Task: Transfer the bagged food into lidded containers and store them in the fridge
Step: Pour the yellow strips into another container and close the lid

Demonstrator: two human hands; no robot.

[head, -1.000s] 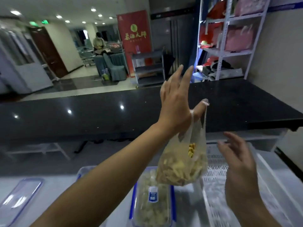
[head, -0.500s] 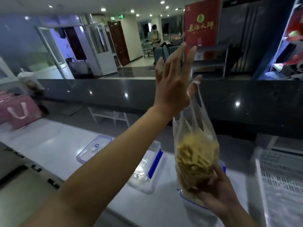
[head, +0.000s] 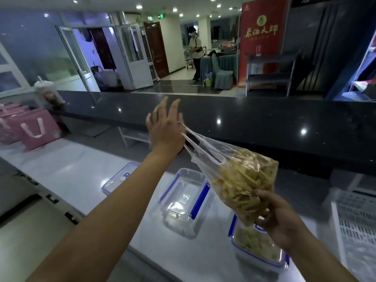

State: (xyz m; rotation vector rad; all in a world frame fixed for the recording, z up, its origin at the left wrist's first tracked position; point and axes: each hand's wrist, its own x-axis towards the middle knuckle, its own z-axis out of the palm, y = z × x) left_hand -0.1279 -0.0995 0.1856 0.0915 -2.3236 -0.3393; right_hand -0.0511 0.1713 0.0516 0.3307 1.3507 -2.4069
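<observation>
A clear plastic bag [head: 242,180] full of yellow food strips hangs tilted above the white counter. My left hand [head: 165,129] pulls the bag's handles up and to the left, with its fingers spread. My right hand [head: 278,218] grips the bag's bottom from below. Under the bag stands an open clear container with blue clips [head: 184,202]; it looks empty. A closed, lidded container with food in it [head: 256,249] sits to the right, partly hidden by my right hand. A loose lid [head: 120,178] lies flat to the left.
A dark raised ledge [head: 244,123] runs behind the white counter [head: 67,165]. Pink bags [head: 34,129] and a cup with a straw [head: 48,92] stand at the far left. A white slotted rack [head: 354,222] lies at the right edge. A person [head: 196,51] stands far back.
My left hand has come down and pulled the handles leftward. The bag has tipped from hanging upright to lying slanted over the open container, its bottom raised by my right hand.
</observation>
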